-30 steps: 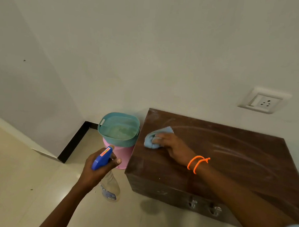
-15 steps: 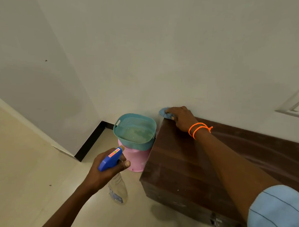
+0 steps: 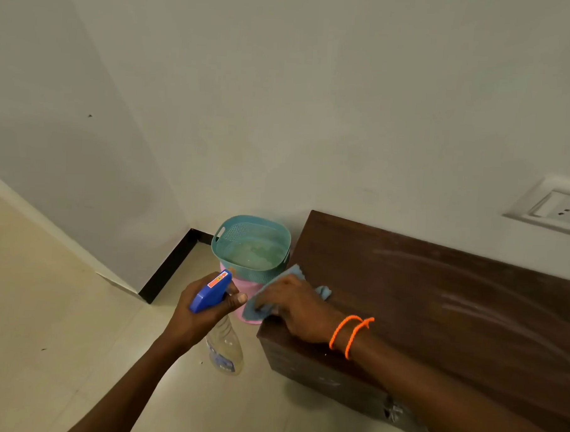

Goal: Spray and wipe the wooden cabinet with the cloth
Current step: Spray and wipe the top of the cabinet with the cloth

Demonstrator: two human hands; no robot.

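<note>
Wiping looks well underway: right hand (image 3: 300,309) presses the blue cloth (image 3: 273,295) flat on the wooden cabinet (image 3: 436,314) top at its left edge, streaks w/ haze remain further right, left hand (image 3: 201,313) grips spray bottle (image 3: 221,330) beside it.

Showing here are two hands — left hand (image 3: 197,313), right hand (image 3: 297,309) — one spray bottle (image 3: 221,335), one cloth (image 3: 275,292), one wooden cabinet (image 3: 436,304), one teal basket (image 3: 251,247), one wall socket (image 3: 553,206) and two orange wrist bands (image 3: 350,333).
</note>
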